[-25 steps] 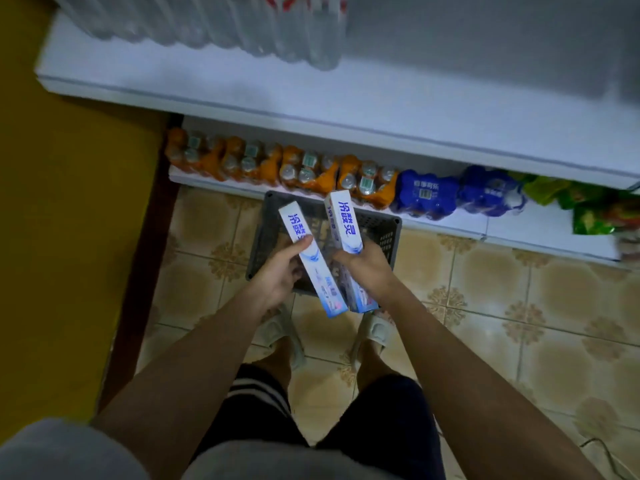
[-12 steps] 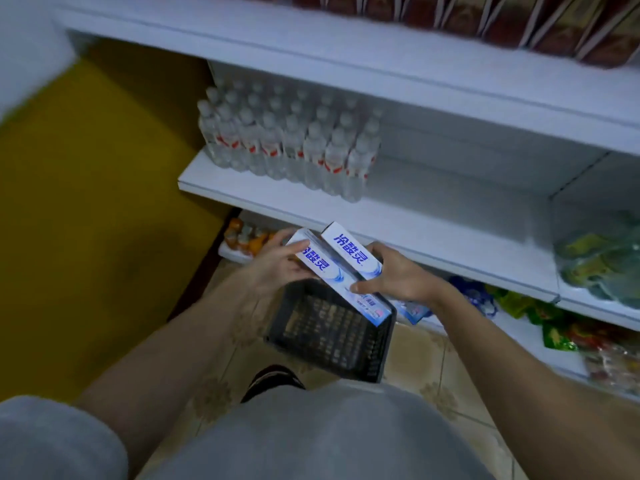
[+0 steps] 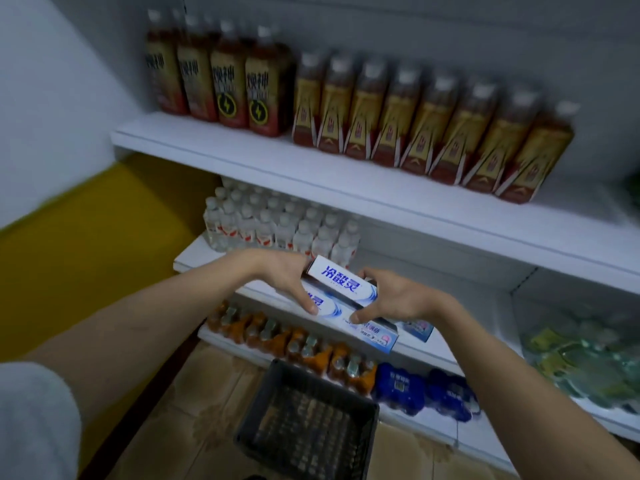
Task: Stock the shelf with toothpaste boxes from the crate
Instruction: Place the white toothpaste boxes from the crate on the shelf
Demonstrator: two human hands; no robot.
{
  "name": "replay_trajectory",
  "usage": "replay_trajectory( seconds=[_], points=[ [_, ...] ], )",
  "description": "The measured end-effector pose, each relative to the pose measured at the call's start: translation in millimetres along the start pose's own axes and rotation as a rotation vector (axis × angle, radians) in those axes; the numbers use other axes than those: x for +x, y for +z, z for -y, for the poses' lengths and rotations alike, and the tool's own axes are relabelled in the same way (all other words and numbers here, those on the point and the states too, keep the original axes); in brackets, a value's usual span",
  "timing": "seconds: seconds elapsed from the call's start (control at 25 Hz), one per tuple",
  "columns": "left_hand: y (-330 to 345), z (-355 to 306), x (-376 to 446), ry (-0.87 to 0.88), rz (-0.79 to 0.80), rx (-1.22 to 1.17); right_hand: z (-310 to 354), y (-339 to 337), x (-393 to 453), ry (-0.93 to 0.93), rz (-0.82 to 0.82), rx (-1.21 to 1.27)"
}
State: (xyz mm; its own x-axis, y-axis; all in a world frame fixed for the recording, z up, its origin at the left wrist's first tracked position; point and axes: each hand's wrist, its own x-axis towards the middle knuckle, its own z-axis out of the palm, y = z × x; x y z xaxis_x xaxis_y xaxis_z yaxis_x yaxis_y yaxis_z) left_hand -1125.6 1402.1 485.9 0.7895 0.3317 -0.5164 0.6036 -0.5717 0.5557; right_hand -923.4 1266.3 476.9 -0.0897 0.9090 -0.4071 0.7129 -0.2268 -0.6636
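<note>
Two white and blue toothpaste boxes lie side by side between my hands at the front edge of the middle white shelf (image 3: 433,278). My left hand (image 3: 287,278) grips the left end of the near box (image 3: 367,327), thumb on top. My right hand (image 3: 391,299) holds the far box (image 3: 341,280), with fingers also pinching over the near one. Both boxes point down to the right. The dark plastic crate (image 3: 311,420) stands on the tiled floor below my hands; its inside looks dark and I see no boxes in it.
Clear water bottles (image 3: 277,226) fill the left of the middle shelf, just behind my hands. Brown drink bottles (image 3: 415,123) line the upper shelf. Orange bottles (image 3: 291,341) and blue packs (image 3: 422,389) sit on the bottom shelf; green packets (image 3: 581,362) lie at right. A yellow wall panel (image 3: 86,254) is left.
The view has tilted up from the floor to the shelves. Both hands have lifted the two boxes from over the crate up to the middle shelf's edge.
</note>
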Motion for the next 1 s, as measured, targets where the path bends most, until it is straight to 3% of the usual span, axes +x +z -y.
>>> replay_trajectory(
  seconds=[0.16,0.32,0.6,0.76,1.0],
  points=[
    [-35.4,5.4,-5.1,0.053,-0.154,0.043,17.5,-39.4,-8.3,-0.026,-0.154,-0.059],
    [-125.5,-8.0,-36.3,0.097,-0.306,0.081,64.3,-122.3,-27.1,-0.074,-0.38,-0.145],
    [-264.6,-51.2,-125.2,0.212,-0.499,0.043,168.7,-223.5,-85.4,-0.192,-0.586,-0.291],
    [-322.5,-78.7,-171.8,0.277,-0.525,0.08,217.5,-249.8,-118.3,-0.215,-0.651,-0.302],
    [-375.2,-111.0,-206.3,0.366,-0.541,0.08,269.7,-275.6,-157.9,-0.107,-0.806,-0.297]
  ],
)
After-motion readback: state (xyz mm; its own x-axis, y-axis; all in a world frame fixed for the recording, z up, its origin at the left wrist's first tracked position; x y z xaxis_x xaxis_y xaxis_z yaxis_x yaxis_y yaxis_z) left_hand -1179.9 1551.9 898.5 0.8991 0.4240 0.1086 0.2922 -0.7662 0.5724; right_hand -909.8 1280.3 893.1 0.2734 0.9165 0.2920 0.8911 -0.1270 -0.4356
